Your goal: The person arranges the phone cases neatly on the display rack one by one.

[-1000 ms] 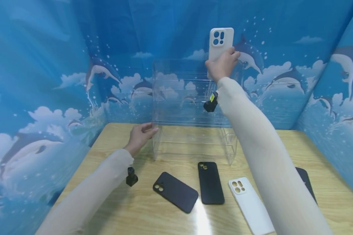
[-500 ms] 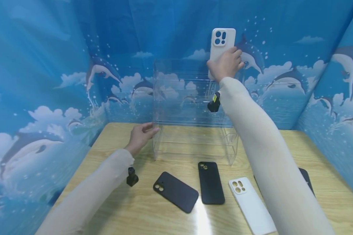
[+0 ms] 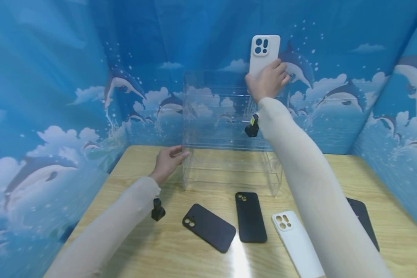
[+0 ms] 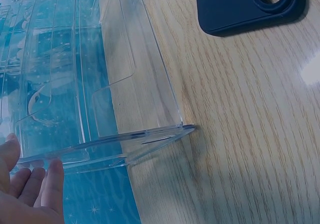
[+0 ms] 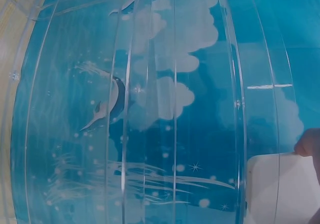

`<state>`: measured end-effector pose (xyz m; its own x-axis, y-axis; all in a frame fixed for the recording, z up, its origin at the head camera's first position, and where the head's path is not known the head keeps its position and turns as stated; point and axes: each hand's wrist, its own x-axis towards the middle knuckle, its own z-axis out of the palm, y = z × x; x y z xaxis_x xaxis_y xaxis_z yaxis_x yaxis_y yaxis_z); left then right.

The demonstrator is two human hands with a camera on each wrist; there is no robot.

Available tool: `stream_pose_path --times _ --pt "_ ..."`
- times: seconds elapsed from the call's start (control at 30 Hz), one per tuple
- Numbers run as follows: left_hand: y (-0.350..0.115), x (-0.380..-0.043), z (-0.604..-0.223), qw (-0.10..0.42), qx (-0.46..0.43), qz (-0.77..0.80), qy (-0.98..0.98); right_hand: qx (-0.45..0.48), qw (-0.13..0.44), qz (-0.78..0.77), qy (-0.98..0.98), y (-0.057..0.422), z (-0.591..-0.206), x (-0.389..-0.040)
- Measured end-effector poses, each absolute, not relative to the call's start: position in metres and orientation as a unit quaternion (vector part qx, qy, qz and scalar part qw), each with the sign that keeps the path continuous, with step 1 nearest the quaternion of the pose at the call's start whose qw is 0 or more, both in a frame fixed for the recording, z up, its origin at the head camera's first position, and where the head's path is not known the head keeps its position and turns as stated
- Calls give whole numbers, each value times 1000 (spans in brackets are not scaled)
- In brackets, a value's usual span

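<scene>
My right hand (image 3: 268, 79) grips a white phone case (image 3: 264, 50) upright at the top right of a clear acrylic display rack (image 3: 229, 177). Its camera cutouts face me at the upper end, while my hand covers much of the lower part. In the right wrist view, the lower end of the white case (image 5: 280, 184) shows behind a clear panel, with a fingertip at its edge. My left hand (image 3: 166, 162) is at the rack's left side. There, in the left wrist view, the thumb and fingers of my left hand (image 4: 35, 194) pinch the side panel's edge.
Two black phone cases (image 3: 210, 227) (image 3: 251, 218) lie on the wooden table before the rack. Right of them lie a second white case (image 3: 297, 239) and a dark case (image 3: 365, 220), both partly under my right sleeve. A blue dolphin-print curtain (image 3: 153, 46) stands behind.
My right hand and the white phone case have shifted slightly right, then a little down. My left hand stays at the rack's side.
</scene>
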<state>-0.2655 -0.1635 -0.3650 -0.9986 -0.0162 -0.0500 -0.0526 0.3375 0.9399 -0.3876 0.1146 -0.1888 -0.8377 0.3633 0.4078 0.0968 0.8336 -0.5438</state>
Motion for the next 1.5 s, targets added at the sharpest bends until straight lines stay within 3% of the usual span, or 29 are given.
stream_pose_path --times 0.8,1.23,1.5 --pt "-161 -263 -364 20 -31 569 822 -109 260 271 -920 117 -189 -380" --pt "-163 -260 -365 24 -24 562 826 -75 200 380 -900 125 -181 -343" --pt "-163 -262 -362 20 -22 562 826 -37 214 394 -893 143 -186 -319"
